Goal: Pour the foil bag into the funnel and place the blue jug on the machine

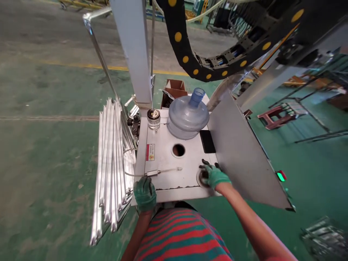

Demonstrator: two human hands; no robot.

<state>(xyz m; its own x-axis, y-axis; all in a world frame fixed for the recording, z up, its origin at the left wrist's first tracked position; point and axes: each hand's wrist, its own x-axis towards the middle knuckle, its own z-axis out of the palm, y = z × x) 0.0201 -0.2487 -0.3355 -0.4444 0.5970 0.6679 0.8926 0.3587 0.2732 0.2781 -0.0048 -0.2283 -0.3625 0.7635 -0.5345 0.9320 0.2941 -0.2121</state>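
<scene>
A green-painted factory floor [49,152] with a yellow line across it spread around a white metal machine top [163,159]. At the far left a bundle of aluminium profiles [111,166] leaned against the machine's side, running down toward the floor. The left hand [144,194], in a green glove, rested on the near left corner of the top with its fingers curled over the edge, just below a thin probe on a cable [163,171] that lay flat across the surface. Farther back stood a small glass jar [153,119] with a dark lid, and beside it a large blue water bottle [188,116] (lying tilted, its neck pointing away). A round hole [178,149] opened in the middle of the top, with a black pad [207,141] to its right. The right hand [213,175], also gloved, gripped a round metal part [201,178] at the near right corner, fingers closed around it. A tilted grey metal panel [244,159] rose just to the right.
</scene>
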